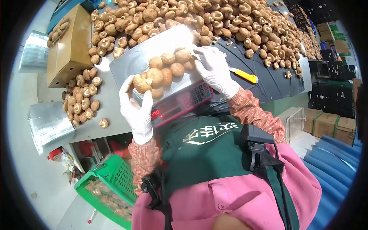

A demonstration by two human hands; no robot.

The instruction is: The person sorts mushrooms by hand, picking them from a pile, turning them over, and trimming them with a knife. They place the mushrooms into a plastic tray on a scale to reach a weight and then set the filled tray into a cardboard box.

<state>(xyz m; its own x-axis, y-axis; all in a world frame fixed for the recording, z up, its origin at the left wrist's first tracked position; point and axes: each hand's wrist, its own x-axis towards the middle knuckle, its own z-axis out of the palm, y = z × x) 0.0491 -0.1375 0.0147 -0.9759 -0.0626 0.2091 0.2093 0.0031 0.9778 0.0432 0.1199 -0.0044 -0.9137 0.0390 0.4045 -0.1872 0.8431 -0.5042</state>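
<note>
Several brown mushrooms (166,71) lie in a clear plastic tray on a weighing scale (180,104) with a red display. My left hand (136,109), in a white glove, grips the near left end of the tray beside a mushroom (141,84). My right hand (214,69), also gloved, rests on the far right end of the tray, fingers touching the mushrooms there. A big heap of loose mushrooms (214,19) covers the table beyond the scale.
A yellow-handled knife (245,76) lies right of my right hand. A cardboard box (71,44) and a smaller mushroom pile (82,99) are at the left, with stacks of clear trays (48,124). A green basket (111,189) stands on the floor; black crates (331,96) at right.
</note>
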